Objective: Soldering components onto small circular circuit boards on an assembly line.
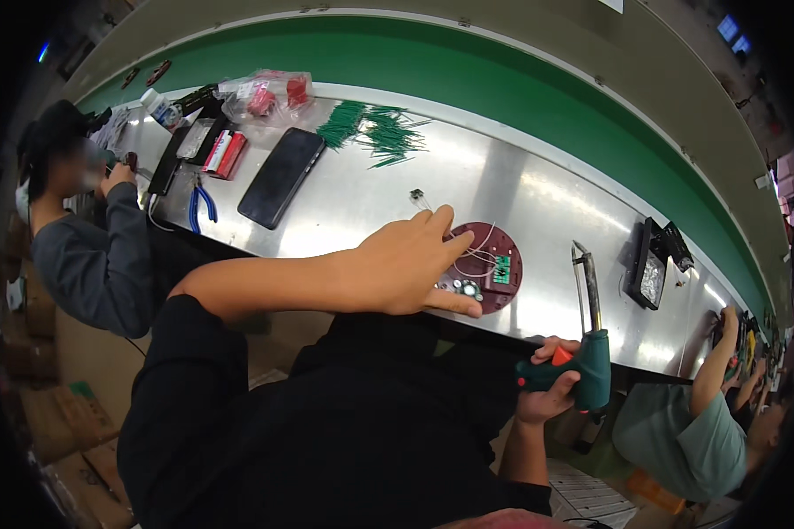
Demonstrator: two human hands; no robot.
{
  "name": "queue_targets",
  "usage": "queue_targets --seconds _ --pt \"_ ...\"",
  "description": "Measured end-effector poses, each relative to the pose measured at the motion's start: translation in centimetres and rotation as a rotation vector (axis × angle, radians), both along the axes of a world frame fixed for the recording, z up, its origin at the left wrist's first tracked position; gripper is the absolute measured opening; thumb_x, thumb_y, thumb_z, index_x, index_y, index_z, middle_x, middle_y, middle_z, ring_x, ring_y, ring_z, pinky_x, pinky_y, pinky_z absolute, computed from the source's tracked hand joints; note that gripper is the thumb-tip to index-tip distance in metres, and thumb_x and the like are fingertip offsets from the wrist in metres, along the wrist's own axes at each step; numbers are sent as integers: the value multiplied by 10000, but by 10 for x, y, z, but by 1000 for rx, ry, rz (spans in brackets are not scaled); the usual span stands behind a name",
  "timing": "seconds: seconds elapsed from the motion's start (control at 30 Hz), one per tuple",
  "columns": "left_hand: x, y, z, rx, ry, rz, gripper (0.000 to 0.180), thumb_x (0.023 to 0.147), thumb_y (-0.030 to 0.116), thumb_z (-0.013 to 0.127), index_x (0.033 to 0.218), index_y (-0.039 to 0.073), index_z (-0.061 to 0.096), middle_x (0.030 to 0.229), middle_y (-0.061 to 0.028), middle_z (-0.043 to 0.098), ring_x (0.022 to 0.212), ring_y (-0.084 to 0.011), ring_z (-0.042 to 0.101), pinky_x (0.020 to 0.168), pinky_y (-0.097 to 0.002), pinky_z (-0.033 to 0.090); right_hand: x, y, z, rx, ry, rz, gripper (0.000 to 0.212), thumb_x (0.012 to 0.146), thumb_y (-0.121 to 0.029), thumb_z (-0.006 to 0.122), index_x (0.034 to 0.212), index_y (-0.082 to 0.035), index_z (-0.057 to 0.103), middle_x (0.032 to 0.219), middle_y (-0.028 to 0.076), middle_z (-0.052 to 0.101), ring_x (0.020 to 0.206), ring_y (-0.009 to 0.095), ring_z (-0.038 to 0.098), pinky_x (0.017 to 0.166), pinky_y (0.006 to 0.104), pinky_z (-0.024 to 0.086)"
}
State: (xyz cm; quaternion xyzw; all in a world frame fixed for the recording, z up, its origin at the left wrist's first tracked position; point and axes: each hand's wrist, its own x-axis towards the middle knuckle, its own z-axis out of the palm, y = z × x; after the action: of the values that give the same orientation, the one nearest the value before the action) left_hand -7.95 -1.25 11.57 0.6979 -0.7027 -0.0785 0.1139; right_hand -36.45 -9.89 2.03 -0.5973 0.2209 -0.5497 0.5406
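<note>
My right hand [545,388] is wrapped round the dark green body of a soldering gun [594,361]. The gun has a red trigger, and its long metal tip points up and away from me over the table edge. My left hand [410,264] reaches across a round maroon housing [512,291], fingers stretched and apart, thumb lying along the near side. Inside the housing sit a small green circuit board [502,269] and a round silvery part [468,289], with thin white wires looping between. A small dark component [416,195] lies just beyond my left fingertips, on thin white leads. My fingers partly hide the housing's left side.
On the metal table [362,194] lie a black phone [280,178], blue-handled pliers [202,204], a red-and-white box [226,155] and piles of green wire pieces [385,134]. A black tray [648,269] stands at right. Co-workers sit on the left [97,238] and right [684,432].
</note>
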Motion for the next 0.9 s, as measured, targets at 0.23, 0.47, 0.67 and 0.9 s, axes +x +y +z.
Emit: queue_targets --seconds 0.23,0.47,0.67,0.9 --pt "61 -6 -5 -306 75 215 246 925 232 717 1061 50 622 1015 -134 608 940 -356 649 792 -465 531 14 -7 12 106 -20 93 548 1084 -519 494 1226 10 518 904 117 603 784 167 575 787 297 486" --pt "112 -24 -27 -295 18 212 137 925 135 673 996 32 618 989 -150 614 911 -373 646 788 -460 523 28 -2 29 87 -12 124 591 1069 -562 496 1229 6 512 915 123 601 806 147 569 716 258 478" --pt "116 -32 -30 -259 -28 272 136 934 150 644 984 27 610 983 -164 613 903 -398 641 804 -483 516 36 -1 46 142 -102 159 585 1094 -567 415 1180 4 513 840 106 582 718 139 553 741 265 482" --pt "120 -36 -34 -183 -62 303 142 952 136 587 997 4 616 1003 -199 645 930 -411 649 827 -492 517 29 -5 47 181 -104 170 561 1105 -546 405 1187 -1 512 832 102 575 711 141 535 738 258 454"
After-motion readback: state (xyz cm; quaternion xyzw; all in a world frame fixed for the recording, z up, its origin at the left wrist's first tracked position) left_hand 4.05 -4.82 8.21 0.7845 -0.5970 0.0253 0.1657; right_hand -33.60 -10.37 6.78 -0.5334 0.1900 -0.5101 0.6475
